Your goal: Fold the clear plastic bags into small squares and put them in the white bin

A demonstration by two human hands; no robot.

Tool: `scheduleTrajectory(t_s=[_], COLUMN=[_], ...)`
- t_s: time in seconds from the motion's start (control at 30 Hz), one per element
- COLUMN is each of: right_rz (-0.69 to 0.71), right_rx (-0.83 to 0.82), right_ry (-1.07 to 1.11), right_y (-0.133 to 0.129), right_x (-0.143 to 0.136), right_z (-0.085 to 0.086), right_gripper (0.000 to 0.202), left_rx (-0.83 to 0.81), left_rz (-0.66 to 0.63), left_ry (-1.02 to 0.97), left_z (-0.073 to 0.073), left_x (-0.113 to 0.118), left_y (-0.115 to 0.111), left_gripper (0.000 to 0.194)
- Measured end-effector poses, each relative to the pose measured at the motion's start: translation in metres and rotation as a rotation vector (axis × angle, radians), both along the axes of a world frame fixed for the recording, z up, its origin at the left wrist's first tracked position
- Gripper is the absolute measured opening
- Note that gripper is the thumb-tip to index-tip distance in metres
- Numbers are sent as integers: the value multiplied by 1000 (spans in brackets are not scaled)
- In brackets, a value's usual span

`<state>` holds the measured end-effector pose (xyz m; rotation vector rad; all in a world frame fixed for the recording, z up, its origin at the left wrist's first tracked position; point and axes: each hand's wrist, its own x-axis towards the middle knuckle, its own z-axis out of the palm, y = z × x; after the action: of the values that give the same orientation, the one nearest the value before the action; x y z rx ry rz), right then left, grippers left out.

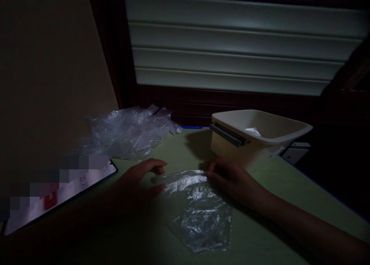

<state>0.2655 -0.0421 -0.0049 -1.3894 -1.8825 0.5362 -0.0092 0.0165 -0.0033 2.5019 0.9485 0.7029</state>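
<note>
A clear, crinkled plastic bag (202, 218) lies on the green table, its upper edge between my two hands. My left hand (144, 180) is at the upper left corner of the bag, with thumb and fingers apart and nothing gripped between them. At the upper right corner, my right hand (231, 178) has its thumb and fingers pinched on the bag's edge. The room is dim, and the fingertips of my right hand are partly in shadow.
A heap of clear plastic bags (130, 132) lies at the back left. The cream bin (239, 149) with a grey handle stands at the back right, with some plastic inside. A tablet-like screen (83, 182) is at the left. Behind the table (260, 234) is a slatted panel (231, 45).
</note>
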Motion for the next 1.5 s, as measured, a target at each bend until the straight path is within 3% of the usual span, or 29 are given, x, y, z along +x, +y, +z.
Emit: scheduleTrajectory(t_s=[0.07, 0.2, 0.37, 0.53, 0.73, 0.9, 1.2, 1.33, 1.4, 1.5], right_rz=[-26, -38, -13, 64, 83, 62, 97, 181, 209, 234], right_rx=[-5, -26, -88, -299, -232, -169, -21, 120, 174, 213], right_ry=[42, 105, 235, 354, 132, 38, -70, -191, -303, -475], right_y=[-3, -7, -7, -5, -4, -4, -7, -13, -15, -17], right_x=[-2, -5, -5, 0, 2, 2, 5, 3, 1, -3], right_z=[1, 4, 4, 2, 2, 3, 6, 10, 12, 16], right_gripper=[14, 18, 18, 47, 18, 3, 16, 31, 25, 16], left_rx=[-13, -92, -127, -107, -84, -23, 156, 310, 397, 452], left_rz=[16, -36, -33, -3, -34, -137, -298, -307, -308, -352], left_ry=[-2, -16, -34, -24, -36, -60, -35, 147, 229, 195], left_z=[1, 3, 5, 6, 5, 0, 0, 6, 8, 6], left_x=[0, 2, 3, 4, 4, 4, 4, 5, 5, 5], left_y=[1, 3, 3, 2, 3, 7, 0, -7, -9, -9], left_gripper=[43, 24, 21, 19, 16, 15, 20, 21, 20, 22])
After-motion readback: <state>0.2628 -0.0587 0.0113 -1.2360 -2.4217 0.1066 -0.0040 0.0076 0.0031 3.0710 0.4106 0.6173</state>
